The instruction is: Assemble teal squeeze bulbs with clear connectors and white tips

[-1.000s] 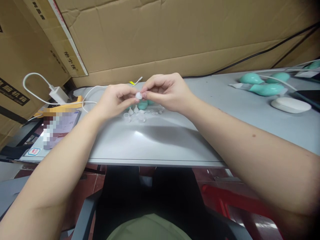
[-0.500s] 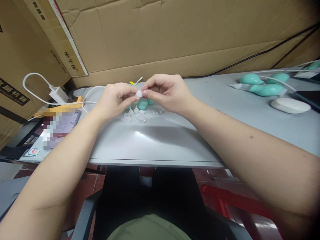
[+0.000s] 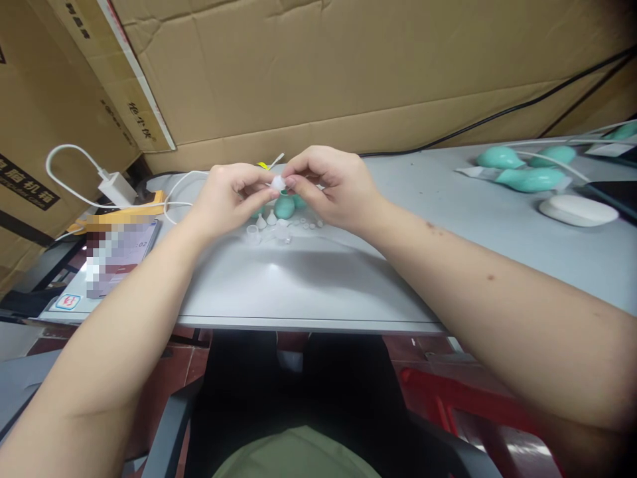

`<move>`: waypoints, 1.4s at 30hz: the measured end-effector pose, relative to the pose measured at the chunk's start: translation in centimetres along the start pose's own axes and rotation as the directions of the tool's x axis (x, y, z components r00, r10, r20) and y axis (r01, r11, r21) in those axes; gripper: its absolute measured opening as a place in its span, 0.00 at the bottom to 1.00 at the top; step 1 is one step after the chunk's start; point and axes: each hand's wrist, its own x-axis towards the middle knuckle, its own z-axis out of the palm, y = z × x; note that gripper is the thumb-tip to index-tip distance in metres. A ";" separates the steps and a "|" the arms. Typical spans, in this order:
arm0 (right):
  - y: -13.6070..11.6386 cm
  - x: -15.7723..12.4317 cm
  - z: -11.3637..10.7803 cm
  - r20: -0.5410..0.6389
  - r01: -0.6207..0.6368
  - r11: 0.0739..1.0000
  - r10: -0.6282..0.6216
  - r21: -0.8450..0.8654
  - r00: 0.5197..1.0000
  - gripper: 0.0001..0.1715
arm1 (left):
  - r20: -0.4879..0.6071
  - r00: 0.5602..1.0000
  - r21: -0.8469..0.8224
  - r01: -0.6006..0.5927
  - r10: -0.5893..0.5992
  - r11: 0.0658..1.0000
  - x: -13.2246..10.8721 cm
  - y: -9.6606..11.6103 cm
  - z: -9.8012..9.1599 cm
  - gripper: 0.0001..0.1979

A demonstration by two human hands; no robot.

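Note:
A small white translucent piece point(image 3: 278, 182) is pinched between both hands above the table; its exact kind is too small to make out. My left hand point(image 3: 233, 194) grips it from the left with thumb and fingertips. From the right, my right hand point(image 3: 331, 184) holds it the same way. Just below and behind the fingers stands a round teal bulb point(image 3: 284, 207), with more teal pieces partly hidden by my hands. Small white funnel-shaped parts point(image 3: 271, 218), a clear little cup point(image 3: 253, 234) and several small white discs point(image 3: 319, 224) lie underneath.
Teal bulbs point(image 3: 532, 179) and a white rounded case point(image 3: 578, 210) lie on the right of the grey table point(image 3: 318, 292). At left are a phone point(image 3: 130, 255), a white charger point(image 3: 118, 190) and cables. Cardboard point(image 3: 308, 73) stands behind, with a black cable along it.
The white piece has turned slightly between my fingertips. My right hand has rotated a little, its fingers and thumb shifting around the piece, while my left hand stays nearly still.

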 end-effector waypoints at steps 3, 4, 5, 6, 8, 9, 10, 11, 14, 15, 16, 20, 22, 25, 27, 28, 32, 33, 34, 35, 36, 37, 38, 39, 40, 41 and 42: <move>-0.1 0.0 -0.1 0.026 0.005 1.000 -0.004 -0.017 1.000 0.08 | 0.013 1.000 0.027 -0.004 0.003 1.000 0.0 -0.1 -0.1 0.10; -0.2 0.0 -0.1 0.031 0.000 1.000 0.000 -0.009 1.000 0.08 | 0.020 1.000 0.044 -0.015 0.014 0.999 0.0 -0.1 -0.2 0.10; -0.4 0.1 -0.1 0.035 -0.014 1.000 0.014 0.010 0.999 0.08 | 0.027 0.999 0.063 -0.031 0.029 0.998 0.0 -0.2 -0.2 0.10; -0.5 0.1 -0.1 0.035 -0.040 0.998 0.038 0.046 0.999 0.07 | 0.031 0.998 0.081 -0.048 0.046 0.996 0.0 -0.3 -0.3 0.10; -0.7 0.3 -0.1 0.054 -0.120 0.977 0.112 0.177 0.992 0.09 | 0.033 0.996 0.100 -0.085 0.082 0.991 0.0 -0.4 -0.4 0.10; -0.8 0.4 -0.2 0.083 -0.171 0.951 0.154 0.259 0.984 0.10 | 0.037 0.994 0.104 -0.101 0.098 0.989 0.0 -0.5 -0.4 0.10; -0.9 0.6 -0.2 0.125 -0.224 0.914 0.192 0.337 0.973 0.13 | 0.044 0.993 0.107 -0.115 0.111 0.988 0.0 -0.6 -0.4 0.09; -0.9 0.7 -0.3 0.172 -0.276 0.873 0.224 0.403 0.959 0.16 | 0.056 0.991 0.112 -0.128 0.122 0.985 0.0 -0.6 -0.4 0.09; -0.7 1.0 -0.6 0.253 -0.389 0.766 0.298 0.512 0.920 0.26 | 0.081 0.985 0.141 -0.160 0.149 0.977 0.0 -0.8 -0.3 0.10; -0.7 1.1 -0.6 0.262 -0.413 0.740 0.320 0.531 0.910 0.29 | 0.079 0.985 0.149 -0.167 0.156 0.975 0.0 -0.8 -0.3 0.11; -0.6 1.1 -0.7 0.270 -0.433 0.718 0.338 0.545 0.901 0.32 | 0.074 0.984 0.154 -0.171 0.161 0.973 0.0 -0.9 -0.3 0.11; -0.6 1.2 -0.8 0.316 -0.476 0.671 0.357 0.568 0.879 0.39 | 0.070 0.983 0.166 -0.179 0.169 0.970 0.1 -0.9 -0.4 0.14; -0.5 1.2 -0.8 0.334 -0.489 0.665 0.358 0.565 0.872 0.41 | 0.089 0.977 0.190 -0.206 0.192 0.960 0.1 -0.8 -0.5 0.16; -0.2 1.2 -0.9 0.358 -0.510 0.649 0.365 0.564 0.860 0.42 | 0.105 0.959 0.228 -0.280 0.262 0.933 0.0 -0.7 -0.5 0.17; 0.0 1.2 -0.9 0.378 -0.529 0.627 0.371 0.572 0.848 0.42 | 0.100 0.946 0.240 -0.322 0.307 0.916 0.0 -0.8 -0.4 0.16; 0.1 1.2 -1.0 0.390 -0.538 0.617 0.372 0.575 0.842 0.42 | 0.097 0.942 0.241 -0.336 0.322 0.910 0.0 -0.8 -0.3 0.15; 0.3 1.3 -1.1 0.417 -0.558 0.606 0.372 0.568 0.829 0.41 | 0.098 0.937 0.236 -0.349 0.335 0.907 -0.1 -1.0 -0.2 0.15; 0.3 1.3 -1.1 0.415 -0.558 0.602 0.374 0.571 0.829 0.41 | 0.103 0.940 0.242 -0.340 0.324 0.909 -0.1 -1.0 -0.2 0.16; 0.3 1.3 -1.1 0.413 -0.558 0.597 0.376 0.577 0.830 0.40 | 0.106 0.944 0.250 -0.328 0.311 0.911 -0.1 -1.0 -0.2 0.17; 0.3 1.3 -1.1 0.413 -0.558 0.591 0.377 0.583 0.829 0.40 | 0.107 0.948 0.258 -0.316 0.298 0.913 -0.2 -1.0 -0.3 0.18; 0.3 1.3 -1.0 0.413 -0.559 0.585 0.377 0.587 0.829 0.40 | 0.108 0.950 0.263 -0.310 0.291 0.914 -0.2 -0.9 -0.3 0.19; 0.3 1.3 -1.0 0.414 -0.560 0.581 0.377 0.590 0.828 0.40 | 0.109 0.949 0.262 -0.316 0.297 0.912 -0.2 -0.9 -0.4 0.20; 0.2 1.4 -1.0 0.416 -0.562 0.578 0.377 0.592 0.827 0.40 | 0.109 0.943 0.258 -0.333 0.315 0.907 -0.2 -0.9 -0.4 0.19; 0.0 1.4 -1.0 0.418 -0.563 0.574 0.377 0.595 0.826 0.40 | 0.109 0.934 0.251 -0.358 0.341 0.899 -0.2 -0.9 -0.5 0.19; -0.2 1.4 -1.1 0.419 -0.567 0.568 0.381 0.597 0.824 0.40 | 0.109 0.924 0.248 -0.382 0.366 0.891 -0.2 -0.9 -0.5 0.18; -0.5 1.4 -1.1 0.419 -0.572 0.561 0.390 0.598 0.820 0.40 | 0.105 0.916 0.249 -0.401 0.387 0.882 -0.2 -0.9 -0.5 0.18; -0.8 1.4 -1.1 0.418 -0.579 0.554 0.401 0.598 0.815 0.40 | 0.100 0.911 0.257 -0.411 0.399 0.874 -0.2 -0.9 -0.5 0.18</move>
